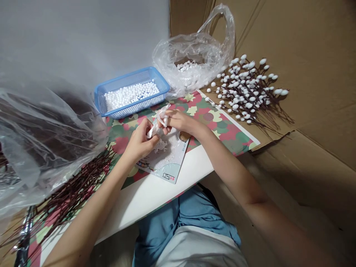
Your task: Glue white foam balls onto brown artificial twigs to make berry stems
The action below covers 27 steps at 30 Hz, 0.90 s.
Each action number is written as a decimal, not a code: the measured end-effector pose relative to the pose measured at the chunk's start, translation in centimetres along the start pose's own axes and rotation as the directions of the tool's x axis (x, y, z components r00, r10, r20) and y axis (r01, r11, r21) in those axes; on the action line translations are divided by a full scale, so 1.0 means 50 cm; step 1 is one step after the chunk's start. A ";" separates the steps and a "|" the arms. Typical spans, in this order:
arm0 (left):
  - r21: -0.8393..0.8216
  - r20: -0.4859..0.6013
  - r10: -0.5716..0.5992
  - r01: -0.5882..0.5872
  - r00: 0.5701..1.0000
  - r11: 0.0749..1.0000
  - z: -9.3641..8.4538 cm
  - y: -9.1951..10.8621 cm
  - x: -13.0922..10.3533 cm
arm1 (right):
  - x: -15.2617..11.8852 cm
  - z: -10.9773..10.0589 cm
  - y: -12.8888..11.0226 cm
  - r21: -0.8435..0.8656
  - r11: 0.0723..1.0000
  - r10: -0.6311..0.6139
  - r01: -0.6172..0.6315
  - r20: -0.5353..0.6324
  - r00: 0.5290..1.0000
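My left hand (140, 142) and my right hand (179, 121) meet over a small printed card (167, 163) lying on the low table (155, 193). Both pinch a thin crumpled white wrap (159, 122), which seems to cover a finger of my right hand. White residue and a small brown blob (184, 136) lie on the card under my hands. Behind them stands a blue plastic basket (130, 92) filled with small white foam balls.
A clear bag (194, 63) with more foam balls sits at the back. Brown twigs tipped with white balls (244, 89) lie on cardboard at right. Bare brown twigs (69, 193) lie at left under a large plastic bag (41, 129). A patterned sheet (222, 126) covers the table.
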<state>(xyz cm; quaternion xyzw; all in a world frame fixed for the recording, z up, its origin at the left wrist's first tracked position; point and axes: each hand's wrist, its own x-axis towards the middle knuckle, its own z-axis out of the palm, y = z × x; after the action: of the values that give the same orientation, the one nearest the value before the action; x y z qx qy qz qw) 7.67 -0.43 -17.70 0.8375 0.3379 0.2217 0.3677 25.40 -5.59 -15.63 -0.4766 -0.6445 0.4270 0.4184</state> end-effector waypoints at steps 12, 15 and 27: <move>0.174 0.163 0.002 -0.030 0.987 0.984 -0.014 0.012 -0.002 | 0.005 0.002 -0.002 -0.137 0.988 0.082 -0.073 0.062 0.995; 0.241 0.173 0.005 -0.048 0.985 0.969 -0.017 0.016 -0.003 | 0.004 0.004 -0.002 -0.187 0.982 0.051 -0.035 0.081 0.995; 0.366 0.185 -0.036 -0.035 0.982 0.930 -0.045 0.024 -0.003 | -0.002 0.007 -0.006 -0.139 0.989 0.064 -0.050 0.099 0.993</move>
<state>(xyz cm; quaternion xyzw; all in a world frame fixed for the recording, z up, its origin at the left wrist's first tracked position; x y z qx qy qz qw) 6.68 -0.11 -15.38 0.9087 0.3372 0.0742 0.2346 25.03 -5.79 -15.46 -0.4997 -0.6789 0.4179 0.3387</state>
